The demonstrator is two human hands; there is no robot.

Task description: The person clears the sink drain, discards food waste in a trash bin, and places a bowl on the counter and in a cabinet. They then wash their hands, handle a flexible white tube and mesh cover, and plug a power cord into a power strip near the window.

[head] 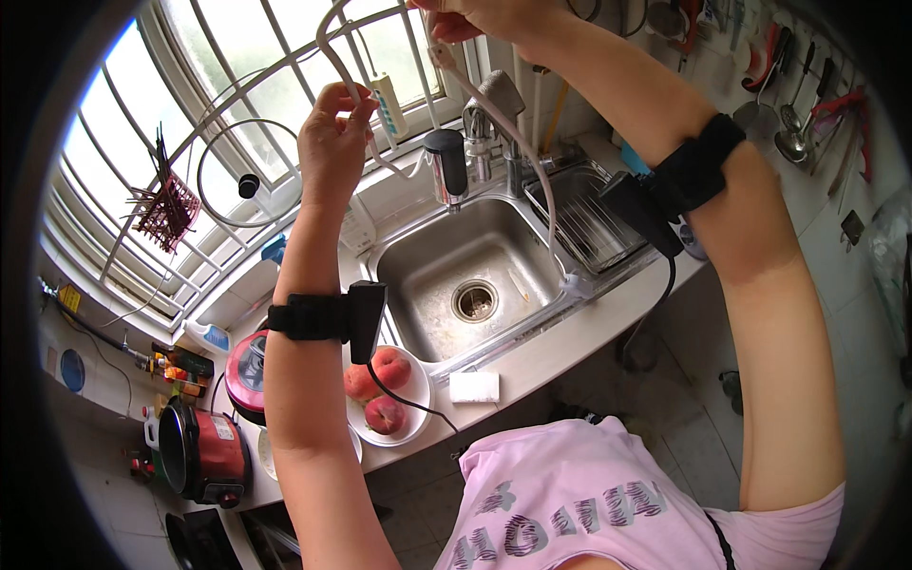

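Observation:
Raised in front of the barred window, my left hand [335, 135] pinches a pale flexible hose or cord [333, 57] between thumb and fingers. My right hand [474, 18] is up at the top edge, partly cut off, so its hold is unclear. Just below it hangs the end fitting of a second pale hose [499, 117], which runs down to a whitish piece [576, 286] at the sink's front right corner. A black and chrome faucet unit [446, 167] stands behind the stainless steel sink [406, 285]. A white power strip [389, 107] hangs by the window bars.
Peaches [385, 415] lie on a white plate [422, 420] left of a white block [474, 387] on the counter. A red cooker [214, 449] stands at the left. A wire rack [584, 214] sits over the smaller basin. Ladles [789, 146] hang on the right wall.

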